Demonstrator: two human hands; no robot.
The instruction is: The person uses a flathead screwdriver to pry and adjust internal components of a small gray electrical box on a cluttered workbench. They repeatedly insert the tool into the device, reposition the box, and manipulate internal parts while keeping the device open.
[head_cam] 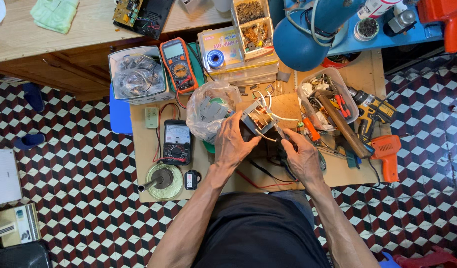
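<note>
1. Left hand (233, 144) wrapped around a small motor or transformer core (258, 121) with copper windings, steadying it at bench centre.
2. Right hand (300, 156) pinched narrow on a slim dark tool, possibly a probe or iron; tip at the core's 5 o'clock edge. Exact tool not discernible.
3. White lead wires (275, 116) trailing off the core toward 2 o'clock.
4. Analog meter (177, 141) at 9 o'clock of the core; orange multimeter (179, 64) at 11 o'clock; clear plastic bag (211, 106) touching the left fingers.
5. Tool tub (328, 101) and orange drill (387, 156) at 3 o'clock.
6. Risk, judged: tip slipping off the winding onto the left fingers, given close spacing.
7. Risk, judged: loose leads snagged by the right wrist, tugging the core.
</note>
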